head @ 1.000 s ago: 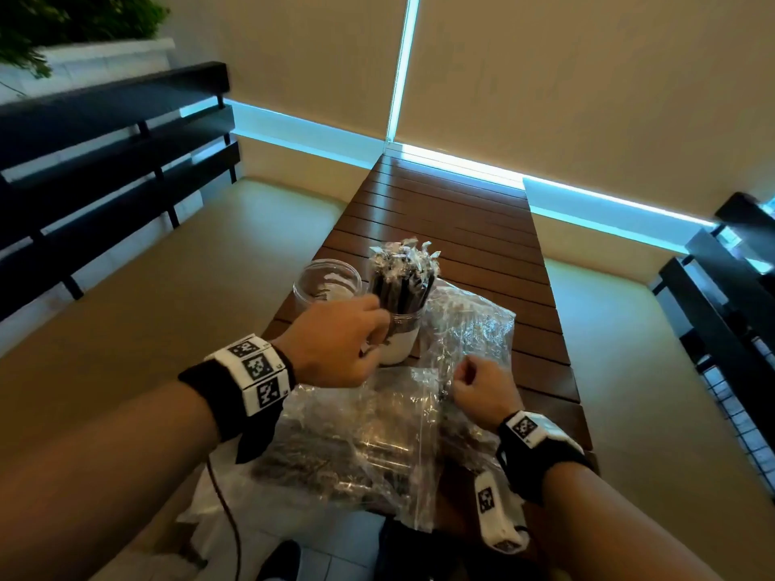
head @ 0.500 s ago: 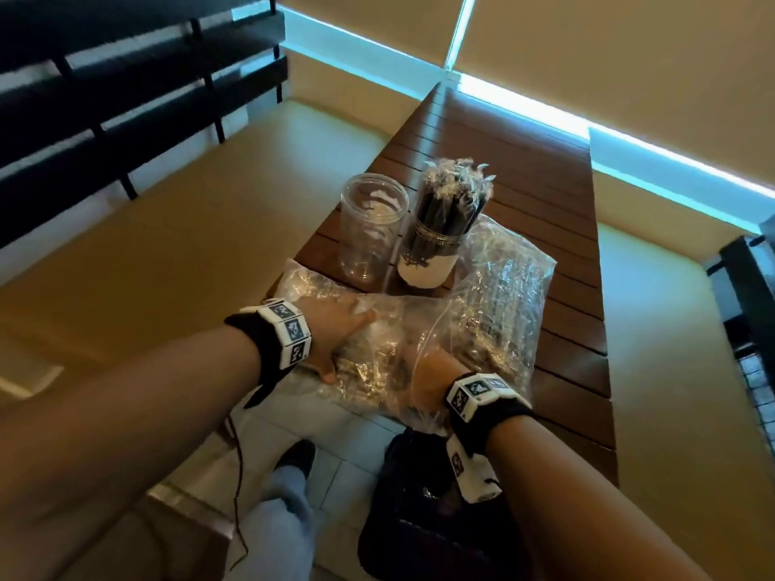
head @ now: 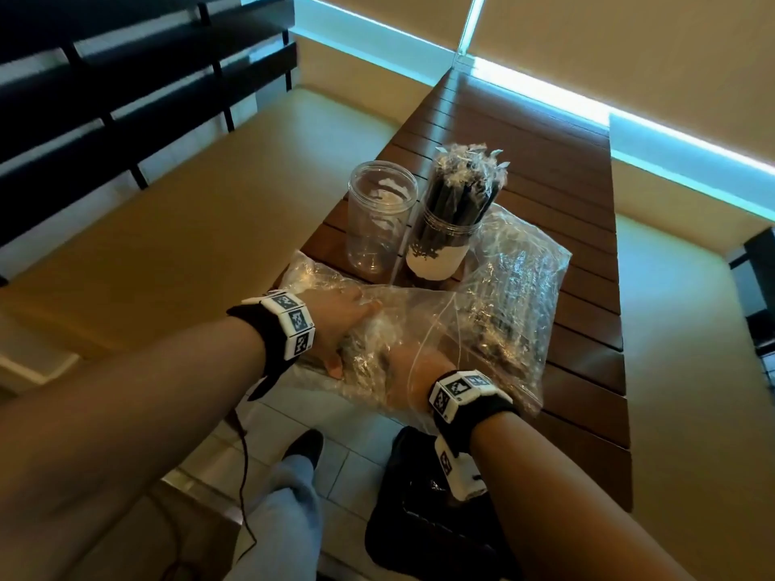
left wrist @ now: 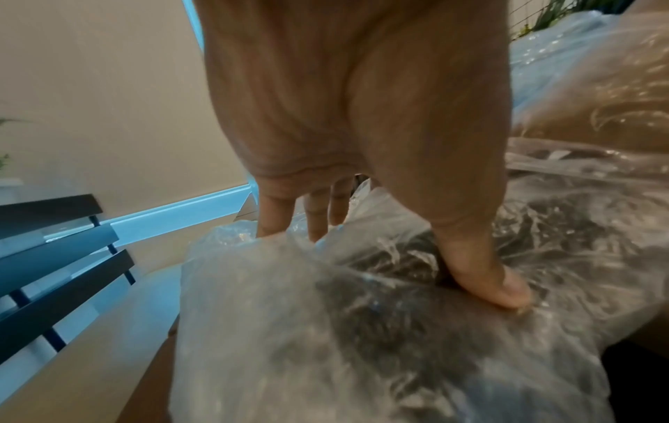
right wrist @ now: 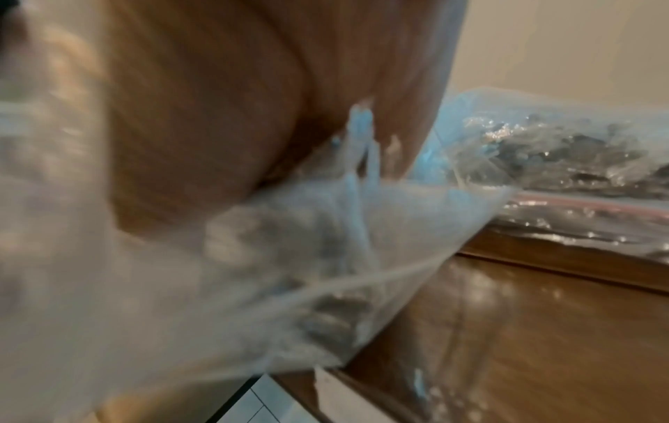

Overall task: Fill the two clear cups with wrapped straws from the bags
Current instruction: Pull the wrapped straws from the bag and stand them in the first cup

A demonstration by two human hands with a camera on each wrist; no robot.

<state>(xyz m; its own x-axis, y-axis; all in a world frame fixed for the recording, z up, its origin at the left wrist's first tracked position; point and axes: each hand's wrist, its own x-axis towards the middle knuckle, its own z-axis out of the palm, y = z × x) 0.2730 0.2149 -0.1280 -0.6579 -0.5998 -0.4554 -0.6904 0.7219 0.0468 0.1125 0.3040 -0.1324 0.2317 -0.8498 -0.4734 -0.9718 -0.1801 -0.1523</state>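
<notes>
An empty clear cup (head: 379, 215) stands on the wooden table (head: 545, 169). Touching its right side is a second clear cup (head: 440, 253), packed with black wrapped straws (head: 461, 190). In front of them lies a clear plastic bag of straws (head: 377, 341), and a second bag (head: 520, 283) lies to its right. My left hand (head: 352, 337) grips the near bag's left end, thumb (left wrist: 499, 286) on the near side, fingers (left wrist: 275, 211) reaching over the far side. My right hand (head: 413, 362) is inside that bag's mouth, seen through the plastic; its fingers are hidden and the right wrist view is blurred.
Beige benches flank the narrow table, with a black slatted backrest (head: 126, 98) at the left. A black bag (head: 419, 517) sits on the tiled floor by my leg. The near bag overhangs the table's front edge. The second bag (right wrist: 579, 160) lies further along the table.
My left hand left the filled cup and came down onto the near bag. My right hand slid into the bag's mouth. The head view tilted downward.
</notes>
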